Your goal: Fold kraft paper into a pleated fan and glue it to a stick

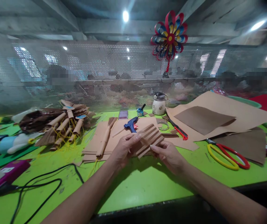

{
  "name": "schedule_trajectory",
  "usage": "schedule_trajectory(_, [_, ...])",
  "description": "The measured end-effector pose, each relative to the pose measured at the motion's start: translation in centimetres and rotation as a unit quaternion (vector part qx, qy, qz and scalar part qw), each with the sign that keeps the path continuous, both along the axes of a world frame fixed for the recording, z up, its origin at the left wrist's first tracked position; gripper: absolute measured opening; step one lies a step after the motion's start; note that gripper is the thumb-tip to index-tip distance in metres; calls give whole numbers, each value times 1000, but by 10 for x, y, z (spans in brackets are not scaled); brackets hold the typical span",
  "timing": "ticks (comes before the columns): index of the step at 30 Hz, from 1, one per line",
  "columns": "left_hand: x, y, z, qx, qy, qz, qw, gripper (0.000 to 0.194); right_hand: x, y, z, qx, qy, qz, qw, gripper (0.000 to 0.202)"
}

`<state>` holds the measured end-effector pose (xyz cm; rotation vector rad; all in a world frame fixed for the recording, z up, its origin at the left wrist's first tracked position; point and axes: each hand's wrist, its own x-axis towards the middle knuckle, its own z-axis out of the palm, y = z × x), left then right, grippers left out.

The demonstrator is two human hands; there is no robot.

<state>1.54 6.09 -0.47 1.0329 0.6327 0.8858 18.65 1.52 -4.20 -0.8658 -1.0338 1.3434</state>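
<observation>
A piece of brown paper folded in pleats (148,140) is held up over the near part of the green table. My left hand (126,147) pinches its left edge, thumb on top. On the lower right edge, my right hand (168,155) grips the same paper between thumb and fingers. Just behind lie a blue glue gun (131,124) and a stack of brown paper sheets (98,135). A rolled paper piece with a fanned end and yellow strings (105,138) rests on the stack, left of my hands.
Scissors with yellow and red handles (229,155) lie at the right, near large brown paper sheets (247,115). A red-handled cutter (181,132), a white jar (159,104) and a blue ink bottle (140,111) stand or lie behind. Several paper bundles (63,124) and a black cable (54,180) occupy the left.
</observation>
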Motion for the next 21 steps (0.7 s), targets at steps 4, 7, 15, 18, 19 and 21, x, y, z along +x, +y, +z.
schedule_trajectory(4, [4,-2,-2,6,-18,-36,999,42,0,1,1,-2,6,-5,1000,21])
schedule_trajectory(7, [7,-4,-4,12,-36,-51,998,47,-1,1,5,-6,18,-17,1000,24])
schedule_trajectory(15, [16,-12,-7,42,-33,-67,996,41,2,6,1,-8,36,-30,999,28])
schedule_trajectory(18, [21,-16,-8,57,-16,-41,997,45,1,7,-3,0,37,-22,999,25])
schedule_trajectory(19, [22,-16,-9,57,-12,-31,998,47,1,7,-4,4,42,-14,999,24])
schedule_trajectory(21, [22,-15,-11,51,-8,-17,999,47,0,7,-5,11,49,-1,999,22])
